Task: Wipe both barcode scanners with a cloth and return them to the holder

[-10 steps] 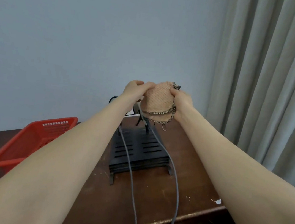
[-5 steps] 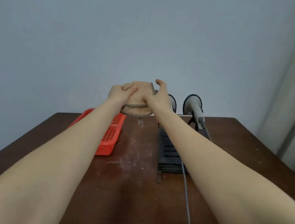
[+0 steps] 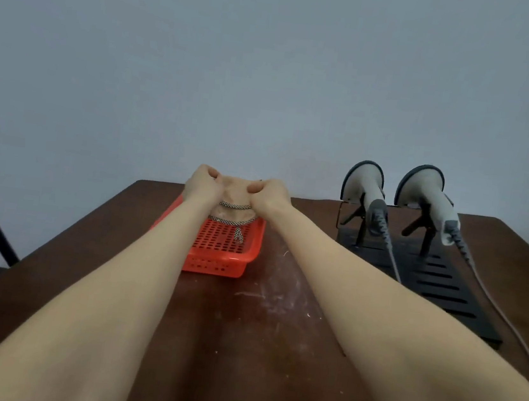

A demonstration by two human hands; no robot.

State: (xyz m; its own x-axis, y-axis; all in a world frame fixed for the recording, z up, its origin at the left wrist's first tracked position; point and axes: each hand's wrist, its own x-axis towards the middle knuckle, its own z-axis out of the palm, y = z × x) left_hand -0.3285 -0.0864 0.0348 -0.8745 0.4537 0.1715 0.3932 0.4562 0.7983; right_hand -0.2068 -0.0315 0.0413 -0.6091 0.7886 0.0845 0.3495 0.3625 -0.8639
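Red basket (image 3: 223,257) left of centre on the table (image 3: 255,349); above it our left hand (image 3: 201,186) and right hand (image 3: 269,197) both clench the bunched beige cloth (image 3: 231,213). Further right, the left scanner (image 3: 362,185) and right scanner (image 3: 422,190) sit heads-up in the black holder (image 3: 445,291) — cables trailing. We judge wiping finished; next we'd lower the cloth into the basket and release.

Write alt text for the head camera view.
The left hand and right hand grip a bunched peach cloth over a red basket on a brown table. Right of them, the left scanner and right scanner sit in a black holder.
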